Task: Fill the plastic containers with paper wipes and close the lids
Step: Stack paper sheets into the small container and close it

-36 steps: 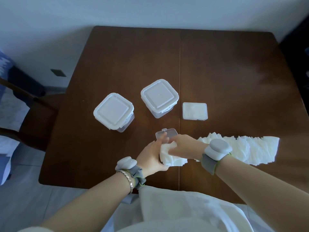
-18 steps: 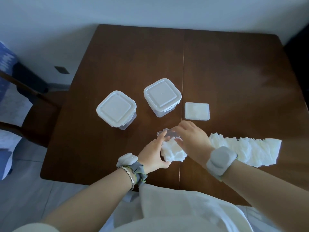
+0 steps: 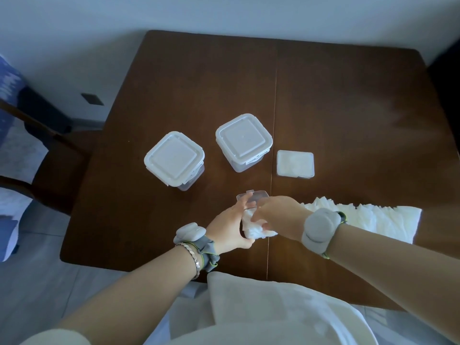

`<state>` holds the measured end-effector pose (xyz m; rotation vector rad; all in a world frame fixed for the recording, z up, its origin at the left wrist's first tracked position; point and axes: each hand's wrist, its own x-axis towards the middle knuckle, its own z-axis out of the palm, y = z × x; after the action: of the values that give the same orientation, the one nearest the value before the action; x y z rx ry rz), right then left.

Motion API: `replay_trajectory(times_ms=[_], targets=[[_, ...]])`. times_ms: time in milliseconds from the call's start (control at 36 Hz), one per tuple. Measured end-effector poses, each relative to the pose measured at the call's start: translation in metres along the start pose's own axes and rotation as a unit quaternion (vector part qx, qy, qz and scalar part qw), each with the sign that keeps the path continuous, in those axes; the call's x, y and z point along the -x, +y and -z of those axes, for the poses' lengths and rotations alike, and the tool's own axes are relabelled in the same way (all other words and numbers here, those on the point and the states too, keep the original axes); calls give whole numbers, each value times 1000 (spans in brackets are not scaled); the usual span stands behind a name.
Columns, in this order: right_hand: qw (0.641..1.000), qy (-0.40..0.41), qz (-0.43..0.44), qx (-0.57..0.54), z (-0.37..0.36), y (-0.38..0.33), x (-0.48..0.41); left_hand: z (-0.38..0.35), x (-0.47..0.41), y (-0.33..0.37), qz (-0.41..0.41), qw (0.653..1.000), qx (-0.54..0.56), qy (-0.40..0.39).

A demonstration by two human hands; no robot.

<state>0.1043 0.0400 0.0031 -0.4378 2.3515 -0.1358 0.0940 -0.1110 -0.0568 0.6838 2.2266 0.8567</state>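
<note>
A small clear plastic container (image 3: 254, 196) with its hinged lid raised stands near the table's front edge. My left hand (image 3: 230, 226) grips its left side. My right hand (image 3: 278, 215) presses a wad of white paper wipes (image 3: 256, 229) down into it, fingers curled on the wipes. A long row of folded white wipes (image 3: 373, 217) lies to the right, partly behind my right wrist. A flat small container (image 3: 295, 163), shut and showing white wipes inside, sits farther back.
Two taller square containers with white clip lids stand closed on the brown table (image 3: 348, 95), one at left (image 3: 175, 160) and one at centre (image 3: 242, 141). A dark chair (image 3: 49, 155) stands off the table's left edge. White cloth covers my lap.
My right hand has turned over the container and moved lower onto the wipes, pushing them in. My left hand slid along the container's left side. The view shifted slightly.
</note>
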Motion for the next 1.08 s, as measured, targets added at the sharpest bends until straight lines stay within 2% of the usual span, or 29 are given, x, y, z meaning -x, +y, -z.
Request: replay_trajectory(times_ms=[83, 139, 222, 278, 361, 444, 528, 611, 694, 750, 806, 917, 1000, 1083], targets=[[998, -16, 2, 68, -9, -10, -2, -1, -2, -1, -3, 1000, 0, -2], [998, -15, -13, 66, -14, -12, -7, -1, -3, -2, -12, 1000, -5, -6], [998, 0, -53, -41, -17, -2, -13, 0, -6, -8, -40, 999, -32, -3], [994, 25, -35, -98, -16, 8, -8, 0, -8, -13, -86, 991, -102, 29], [989, 87, -11, -119, -12, 27, 8, 3, -9, -20, -144, 940, -286, 118], [985, 155, 1, -71, -15, 39, 19, 10, -11, -24, -284, 880, -354, 138], [993, 118, 20, 5, -26, 36, 19, 15, -15, -31, -384, 824, -396, 131], [992, 103, 21, 66, -35, 30, 18, 18, -18, -31, -398, 813, -407, 125], [992, 107, 11, 72, -41, 25, 16, 24, -20, -27, -398, 820, -396, 113], [990, 142, 1, 23, -43, 23, 15, 26, -21, -22, -373, 846, -366, 108], [982, 183, -20, -44, -40, 22, 15, 26, -20, -17, -328, 882, -319, 114], [963, 233, -74, -116, -28, 21, 7, 27, -17, -11, -184, 955, -199, 122], [964, 231, -85, -106, -24, 17, -3, 25, -14, -11, -88, 977, -141, 130], [971, 201, -107, -72, -24, 12, -14, 25, -12, -6, -40, 987, -83, 128]])
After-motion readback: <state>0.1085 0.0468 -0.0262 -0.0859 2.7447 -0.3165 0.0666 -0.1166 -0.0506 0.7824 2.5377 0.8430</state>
